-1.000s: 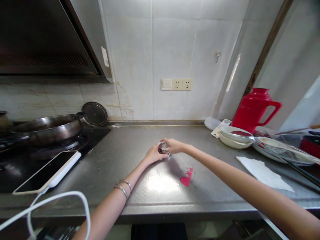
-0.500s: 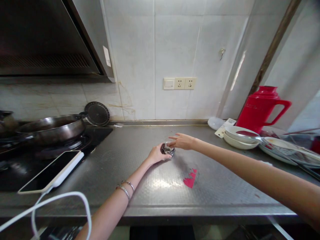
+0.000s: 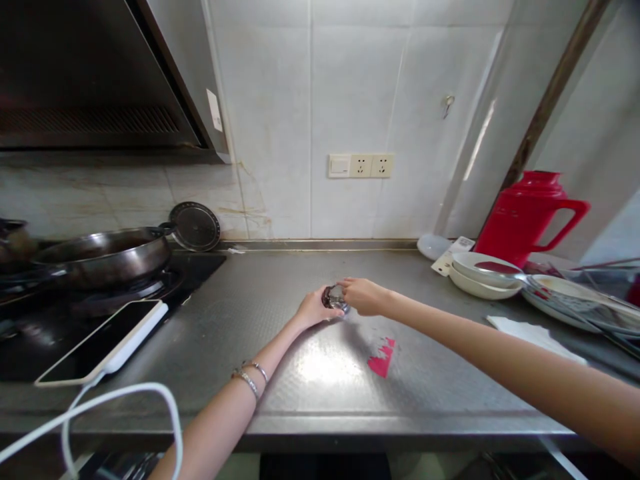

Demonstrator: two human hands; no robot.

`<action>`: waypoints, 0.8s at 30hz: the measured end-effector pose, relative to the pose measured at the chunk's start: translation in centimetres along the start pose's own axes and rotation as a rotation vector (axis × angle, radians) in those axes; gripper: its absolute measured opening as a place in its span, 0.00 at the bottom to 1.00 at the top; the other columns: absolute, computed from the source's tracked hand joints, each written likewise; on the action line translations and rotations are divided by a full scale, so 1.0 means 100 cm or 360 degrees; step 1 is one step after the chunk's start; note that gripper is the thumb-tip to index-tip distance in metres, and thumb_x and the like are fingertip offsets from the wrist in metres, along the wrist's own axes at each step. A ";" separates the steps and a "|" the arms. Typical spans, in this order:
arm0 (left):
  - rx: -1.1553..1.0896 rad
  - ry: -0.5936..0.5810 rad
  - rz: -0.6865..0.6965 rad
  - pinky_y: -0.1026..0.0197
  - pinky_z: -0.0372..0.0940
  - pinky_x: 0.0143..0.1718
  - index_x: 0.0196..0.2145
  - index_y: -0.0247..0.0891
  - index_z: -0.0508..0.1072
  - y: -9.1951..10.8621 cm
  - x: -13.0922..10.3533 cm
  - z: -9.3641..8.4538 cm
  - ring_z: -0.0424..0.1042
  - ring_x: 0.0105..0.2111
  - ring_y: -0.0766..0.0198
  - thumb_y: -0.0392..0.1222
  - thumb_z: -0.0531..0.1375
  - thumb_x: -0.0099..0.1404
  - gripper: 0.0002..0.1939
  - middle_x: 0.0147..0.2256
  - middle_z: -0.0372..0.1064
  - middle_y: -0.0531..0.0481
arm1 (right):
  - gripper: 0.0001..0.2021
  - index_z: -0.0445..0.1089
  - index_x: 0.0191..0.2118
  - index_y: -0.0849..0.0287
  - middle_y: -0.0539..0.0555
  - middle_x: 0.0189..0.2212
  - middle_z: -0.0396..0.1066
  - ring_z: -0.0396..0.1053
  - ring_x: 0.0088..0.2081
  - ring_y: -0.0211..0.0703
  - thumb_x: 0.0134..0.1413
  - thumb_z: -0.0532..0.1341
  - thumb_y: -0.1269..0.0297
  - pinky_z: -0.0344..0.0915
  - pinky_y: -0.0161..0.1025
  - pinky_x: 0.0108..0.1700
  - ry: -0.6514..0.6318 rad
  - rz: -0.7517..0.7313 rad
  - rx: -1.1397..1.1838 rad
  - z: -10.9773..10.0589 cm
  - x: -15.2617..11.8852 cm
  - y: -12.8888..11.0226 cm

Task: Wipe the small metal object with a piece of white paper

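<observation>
At the far left, a steel pan point(image 3: 113, 257) sits on the black stove point(image 3: 27, 360), a dark round disc point(image 3: 195, 227) leaning against the wall behind it. Nearer, a phone point(image 3: 100, 340) lies face up on a white block, a white cable point(image 3: 169, 400) looping below; these keep their places from half a second ago.

The left hand point(image 3: 313, 309), two bracelets point(image 3: 249, 379) on its arm, is clamped around the left side of a small round container point(image 3: 337, 298), part dark and part clear, in the middle of the steel tabletop point(image 3: 265, 280). This hold matches the earlier frame.

The right hand point(image 3: 367, 297) is what differs. Half a second ago it was flat, fingers stretched out across the container's top; now the fingers are curled in and bunched at the right of the container's rim. Whether they pinch anything, I cannot tell. The two hands are close together, with the container between them.

Nearer the front edge, a torn pink scrap point(image 3: 383, 359) lies as it did. Further right, stacked white bowls point(image 3: 483, 287) stand in front of a red flask point(image 3: 523, 220), both unmoved. A white paper sheet point(image 3: 533, 333), mostly hidden behind the right forearm half a second ago, now shows above it.
</observation>
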State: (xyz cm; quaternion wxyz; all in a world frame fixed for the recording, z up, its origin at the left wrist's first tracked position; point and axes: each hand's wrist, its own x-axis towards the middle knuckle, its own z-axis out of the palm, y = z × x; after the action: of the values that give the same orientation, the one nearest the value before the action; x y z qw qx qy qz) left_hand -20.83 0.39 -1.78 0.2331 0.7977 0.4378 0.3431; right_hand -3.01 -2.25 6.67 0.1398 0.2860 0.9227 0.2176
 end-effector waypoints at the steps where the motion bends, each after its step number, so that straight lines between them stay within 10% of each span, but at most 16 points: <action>1: -0.0001 0.0002 0.0001 0.60 0.66 0.38 0.49 0.37 0.70 -0.001 0.000 0.001 0.74 0.39 0.55 0.54 0.70 0.43 0.36 0.41 0.75 0.46 | 0.08 0.76 0.34 0.66 0.65 0.36 0.76 0.65 0.53 0.54 0.48 0.60 0.77 0.60 0.44 0.55 0.0014 0.0037 0.0003 -0.001 0.000 -0.004; 15: 0.0110 -0.0018 0.0012 0.64 0.61 0.32 0.41 0.38 0.71 0.001 0.001 0.000 0.73 0.34 0.59 0.46 0.66 0.49 0.21 0.35 0.75 0.50 | 0.13 0.75 0.38 0.62 0.63 0.35 0.77 0.75 0.39 0.52 0.48 0.56 0.75 0.64 0.39 0.43 0.0135 0.0731 0.0632 -0.018 0.012 -0.036; 24: 0.0058 -0.0048 -0.0022 0.62 0.64 0.36 0.48 0.40 0.69 0.006 0.001 -0.003 0.74 0.37 0.57 0.46 0.68 0.46 0.30 0.38 0.76 0.51 | 0.33 0.65 0.57 0.63 0.57 0.37 0.77 0.73 0.40 0.45 0.40 0.54 0.81 0.65 0.35 0.41 0.0606 0.1201 0.1631 0.000 0.029 -0.038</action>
State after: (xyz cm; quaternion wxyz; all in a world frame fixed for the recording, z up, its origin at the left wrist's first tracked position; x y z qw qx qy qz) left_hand -20.68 0.20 -1.11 0.2274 0.8038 0.4459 0.3214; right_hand -7.11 -3.34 4.51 -0.2650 0.5763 0.7547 -0.1679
